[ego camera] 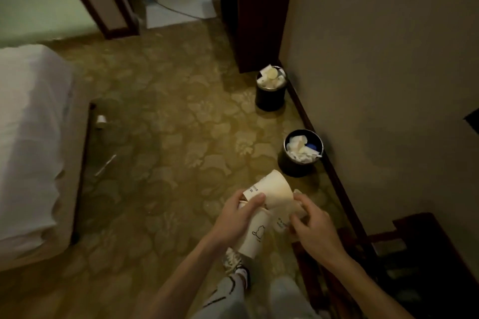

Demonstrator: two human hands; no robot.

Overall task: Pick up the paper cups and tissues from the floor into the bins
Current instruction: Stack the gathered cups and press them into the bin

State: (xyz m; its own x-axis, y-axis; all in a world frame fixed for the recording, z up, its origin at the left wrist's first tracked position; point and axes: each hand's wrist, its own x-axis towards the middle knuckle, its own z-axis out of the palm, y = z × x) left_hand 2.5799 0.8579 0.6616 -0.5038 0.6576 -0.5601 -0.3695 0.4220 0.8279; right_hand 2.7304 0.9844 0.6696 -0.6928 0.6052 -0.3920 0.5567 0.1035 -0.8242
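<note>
Cups point(269, 189), white with a cartoon outline, are clutched in left hand point(234, 217) and right hand point(315, 225).

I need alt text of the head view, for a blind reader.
The left hand and right hand hold white paper cups above patterned carpet. A near bin and a far bin, both holding white rubbish, stand by the wall.

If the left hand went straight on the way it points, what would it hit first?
Probably the nearer dark round bin by the wall, though the left hand with its white paper cups may pass above it.
</note>
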